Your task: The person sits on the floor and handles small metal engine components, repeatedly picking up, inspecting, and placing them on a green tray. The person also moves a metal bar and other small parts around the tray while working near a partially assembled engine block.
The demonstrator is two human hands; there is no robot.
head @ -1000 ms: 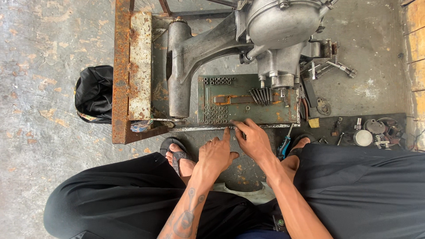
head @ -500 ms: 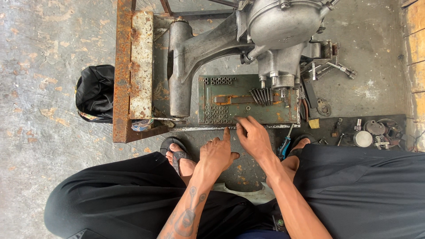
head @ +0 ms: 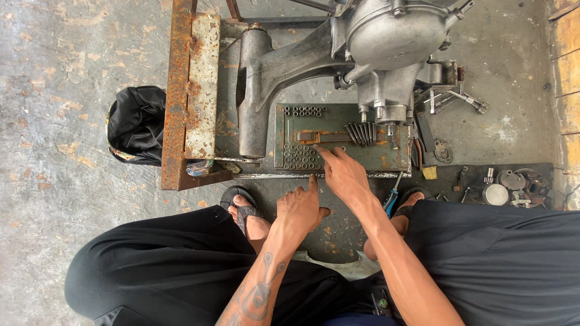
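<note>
My right hand [head: 345,175] reaches into the green socket tray [head: 290,121] on the floor, fingers loose, one touching the small sockets [head: 300,157]. My left hand [head: 300,208] holds nothing, one finger pointing. The tray sits under the engine [head: 386,42], close by.

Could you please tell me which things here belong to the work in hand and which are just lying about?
In hand: right hand reaching into the green socket tray; left hand just below the tray; sockets; engine casing.

Lying about: black bag; rusty frame; blue-handled screwdriver; round parts.
</note>
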